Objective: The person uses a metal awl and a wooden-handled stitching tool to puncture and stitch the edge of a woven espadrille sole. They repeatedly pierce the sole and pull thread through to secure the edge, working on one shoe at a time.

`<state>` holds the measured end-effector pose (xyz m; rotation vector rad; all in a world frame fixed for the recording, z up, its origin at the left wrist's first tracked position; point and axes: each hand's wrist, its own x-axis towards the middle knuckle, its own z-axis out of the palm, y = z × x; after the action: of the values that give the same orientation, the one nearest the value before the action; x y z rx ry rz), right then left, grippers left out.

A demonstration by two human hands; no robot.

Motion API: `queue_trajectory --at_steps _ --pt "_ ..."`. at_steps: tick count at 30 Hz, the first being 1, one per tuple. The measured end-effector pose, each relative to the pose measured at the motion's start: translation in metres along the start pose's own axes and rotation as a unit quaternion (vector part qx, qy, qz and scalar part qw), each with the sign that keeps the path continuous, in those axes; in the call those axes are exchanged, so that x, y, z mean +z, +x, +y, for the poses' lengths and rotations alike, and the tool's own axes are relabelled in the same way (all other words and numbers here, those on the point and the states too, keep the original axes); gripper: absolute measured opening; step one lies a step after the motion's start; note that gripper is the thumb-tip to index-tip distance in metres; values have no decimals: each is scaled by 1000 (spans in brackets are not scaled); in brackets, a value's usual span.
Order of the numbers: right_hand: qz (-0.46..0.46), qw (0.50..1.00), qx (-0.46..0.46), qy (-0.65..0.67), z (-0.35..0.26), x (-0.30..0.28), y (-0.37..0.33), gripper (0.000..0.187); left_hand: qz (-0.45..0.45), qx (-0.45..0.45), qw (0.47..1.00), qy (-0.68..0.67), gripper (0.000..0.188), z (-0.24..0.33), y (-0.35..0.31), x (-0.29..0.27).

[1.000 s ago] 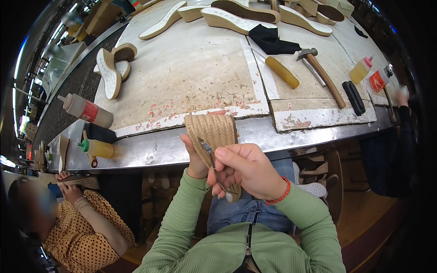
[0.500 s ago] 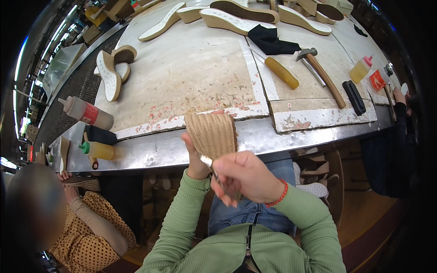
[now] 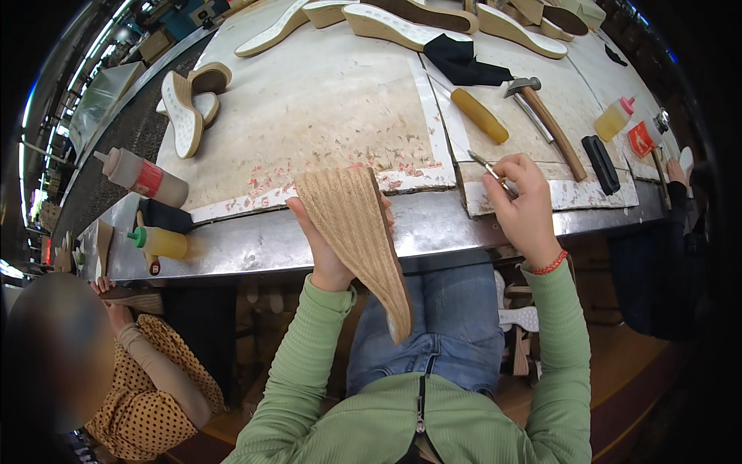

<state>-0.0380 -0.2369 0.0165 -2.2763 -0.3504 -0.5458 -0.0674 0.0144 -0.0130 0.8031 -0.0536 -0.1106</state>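
Observation:
My left hand (image 3: 318, 243) is wrapped round a wedge shoe sole (image 3: 344, 224) covered in tan woven rope. Its thick heel end points up and away, the thin toe end down over my lap. Some fingers of that hand are hidden behind the sole. To the right, my right hand (image 3: 529, 205) is closed on a small metal tool (image 3: 488, 166) with a narrow tip, whose exact kind I cannot make out. The tool is apart from the sole, above the front edge of the white work board (image 3: 510, 199).
A yellow-handled tool (image 3: 479, 116), hammer (image 3: 550, 124) and black brush-like block (image 3: 601, 165) lie beyond my right hand. Several wedge soles (image 3: 402, 29) line the back. Bottles (image 3: 164, 242) stand or lie at both sides. A co-worker (image 3: 154, 379) sits at left.
My right hand has moved away from the sole, right and upward, with the small tool. The sole has turned in my left hand, so its long side now shows.

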Motion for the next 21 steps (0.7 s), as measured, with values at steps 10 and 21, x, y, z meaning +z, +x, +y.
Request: queue_trajectory --at_steps 10,21 --pt "56 990 -53 -116 47 -9 -5 13 15 9 1000 1 103 -1 -1 0" --pt "53 990 -22 -131 66 -26 -6 14 15 17 1000 0 100 -1 0 0"
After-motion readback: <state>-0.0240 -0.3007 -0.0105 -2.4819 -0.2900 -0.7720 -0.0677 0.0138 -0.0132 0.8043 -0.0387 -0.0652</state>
